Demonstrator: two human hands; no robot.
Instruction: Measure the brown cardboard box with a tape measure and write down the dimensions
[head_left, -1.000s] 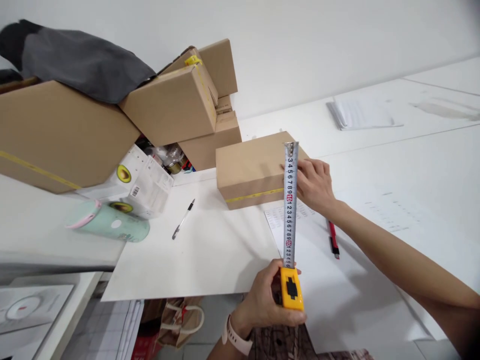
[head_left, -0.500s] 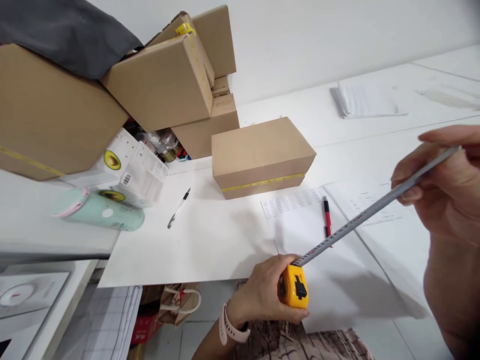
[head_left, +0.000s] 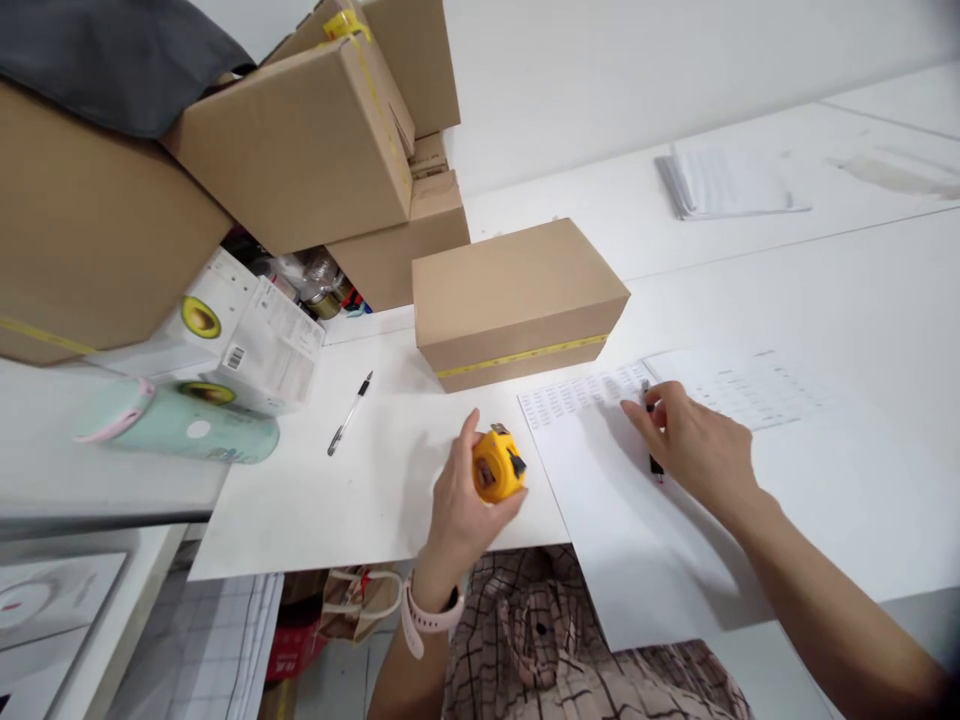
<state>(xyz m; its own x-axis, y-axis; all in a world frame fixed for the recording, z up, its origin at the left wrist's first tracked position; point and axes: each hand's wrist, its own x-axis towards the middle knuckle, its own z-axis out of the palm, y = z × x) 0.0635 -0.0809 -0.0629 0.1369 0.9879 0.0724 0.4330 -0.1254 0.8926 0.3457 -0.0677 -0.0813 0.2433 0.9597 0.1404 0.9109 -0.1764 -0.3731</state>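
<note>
My left hand (head_left: 459, 500) grips a yellow tape measure (head_left: 497, 464), its blade fully wound in, just above a large white sheet (head_left: 360, 480). My right hand (head_left: 694, 447) rests on a printed paper (head_left: 592, 400) with its fingers curled over a red and black pen (head_left: 654, 462), mostly hidden beneath them. A closed cardboard box with a yellow tape band (head_left: 517, 300) stands on the table just beyond both hands.
Stacked cardboard boxes (head_left: 292, 150) with dark cloth on top fill the left. A white avocado-print carton (head_left: 240, 335), a mint bottle (head_left: 176, 425) lying down and a black pen (head_left: 349, 412) sit nearby. A paper stack (head_left: 720, 185) lies far right.
The tape blade has retracted into its case. My right hand let go of the blade and dropped onto the red pen. My left hand moved left and forward with the tape measure.
</note>
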